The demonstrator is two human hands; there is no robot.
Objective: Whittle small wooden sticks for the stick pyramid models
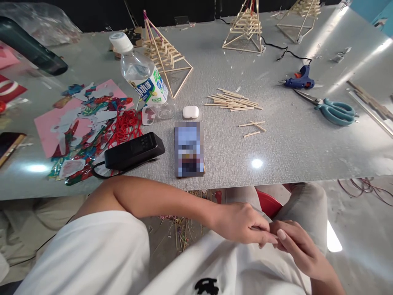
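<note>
Below the table's front edge, over my lap, my left hand (242, 223) and my right hand (296, 245) meet at the fingertips. Both have their fingers curled and pressed together; whatever may be between them is hidden. On the tabletop ahead lies a phone (189, 149) with a blurred screen, and beyond it a white earbud case (190, 112). A pile of thin wooden sticks (233, 100) is farther right, with several loose sticks (252, 126) nearer me.
Left stand a tilted plastic bottle (144, 76), red string (125, 126), a black power bank-like device (135, 151) and plastic scraps (82, 133). Stick frames (166, 55) stand at the back. A blue glue gun (299, 78) and scissors (334, 110) lie right.
</note>
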